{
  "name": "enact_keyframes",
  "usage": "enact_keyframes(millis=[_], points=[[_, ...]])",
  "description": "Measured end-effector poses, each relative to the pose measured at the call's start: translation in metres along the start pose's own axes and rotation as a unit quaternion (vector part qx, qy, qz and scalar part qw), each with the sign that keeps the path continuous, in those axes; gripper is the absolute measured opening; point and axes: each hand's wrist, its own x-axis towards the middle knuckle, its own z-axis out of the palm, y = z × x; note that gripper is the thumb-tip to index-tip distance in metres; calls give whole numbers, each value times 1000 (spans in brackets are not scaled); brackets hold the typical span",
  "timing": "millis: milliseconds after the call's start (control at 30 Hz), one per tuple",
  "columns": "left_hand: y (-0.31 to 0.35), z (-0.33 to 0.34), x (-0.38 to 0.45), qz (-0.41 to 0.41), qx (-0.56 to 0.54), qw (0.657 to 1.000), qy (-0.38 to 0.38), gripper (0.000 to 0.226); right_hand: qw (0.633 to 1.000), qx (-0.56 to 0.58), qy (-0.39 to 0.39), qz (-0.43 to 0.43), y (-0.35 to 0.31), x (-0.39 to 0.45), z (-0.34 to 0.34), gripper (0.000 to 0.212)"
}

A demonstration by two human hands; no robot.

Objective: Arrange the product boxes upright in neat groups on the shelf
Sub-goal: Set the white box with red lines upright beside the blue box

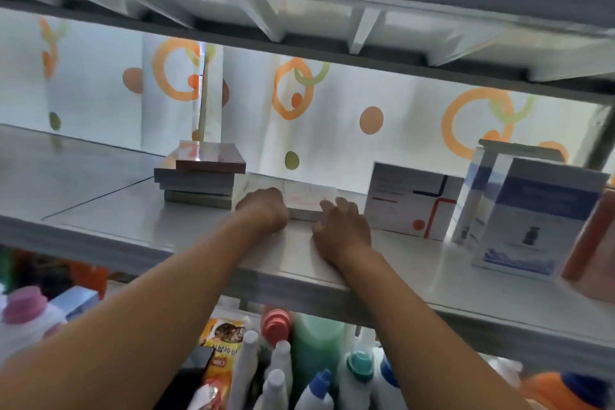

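Observation:
A flat white box (307, 197) with faint pink print lies on the white shelf (133, 223). My left hand (264, 208) grips its left end and my right hand (342, 226) holds its right front corner. To the left, a stack of several flat boxes (199, 183) lies on the shelf, the top one reddish. On the right, a white box with red and dark lines (412, 206) stands upright. Beside it stand blue-and-white boxes (535, 216), also upright.
An orange box (589, 243) leans at the far right edge. The shelf above (332, 27) hangs low overhead. A curtain with orange rings (299, 93) backs the shelf. Bottles with coloured caps (316, 359) and a snack pack (221, 343) crowd the level below.

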Motion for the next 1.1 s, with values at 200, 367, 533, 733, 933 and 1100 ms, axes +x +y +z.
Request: enact_keyframes(millis=[200,367,533,733,933,1100], points=[[11,24,29,-32,44,998,41,59,995,89,-45,-4,12,11,12,46],[-1,22,37,-23,-51,998,37,52,989,144,-19,-18,13,12,11,39],[-6,22,28,40,-277,958,58,49,984,173,-34,-36,14,9,13,20],[0,19,12,39,-374,923,80,64,979,194,-41,-45,12,0,9,16],[3,17,7,44,-370,921,112,39,966,257,13,-29,13,-7,2,28],[8,12,1,29,-492,866,80,32,930,354,98,14,12,-9,-4,39]])
